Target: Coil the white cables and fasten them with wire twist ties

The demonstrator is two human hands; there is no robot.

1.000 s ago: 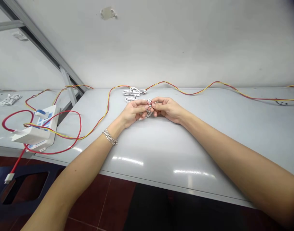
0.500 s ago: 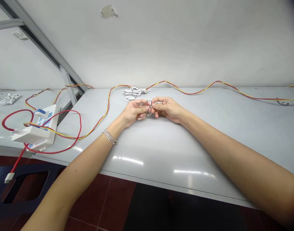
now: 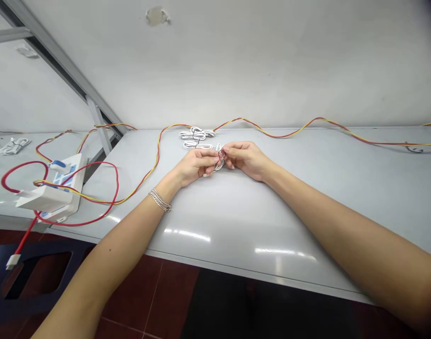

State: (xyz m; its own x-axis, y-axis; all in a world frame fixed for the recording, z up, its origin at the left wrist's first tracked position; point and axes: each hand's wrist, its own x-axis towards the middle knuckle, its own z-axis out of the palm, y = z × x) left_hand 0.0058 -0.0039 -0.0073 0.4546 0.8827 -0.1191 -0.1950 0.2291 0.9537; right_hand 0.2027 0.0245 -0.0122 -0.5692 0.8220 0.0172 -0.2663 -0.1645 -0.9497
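Observation:
Between my hands, over the far part of the table, a thin black twist tie point(image 3: 219, 153) forms a small loop. My left hand point(image 3: 192, 165) pinches one side of it between thumb and forefinger. On the other side, the fingertips of my right hand point(image 3: 248, 159) are closed on the tie too. A white cable point(image 3: 218, 166) lies just under and between the fingers, mostly hidden by them. Behind my left hand rest two coiled white cables point(image 3: 197, 145), each bound with a dark tie.
A red and yellow twisted wire point(image 3: 279, 136) runs along the wall at the table's back. At left sits a white power strip point(image 3: 76, 172) with plugs and a looping red cable point(image 3: 117, 181). Another white coil point(image 3: 13, 146) lies far left, beyond a metal frame point(image 3: 100, 125).
The black loop between my fingertips has shifted slightly right and changed shape. My right fingertips have moved up a little, while my left hand stays nearly in place.

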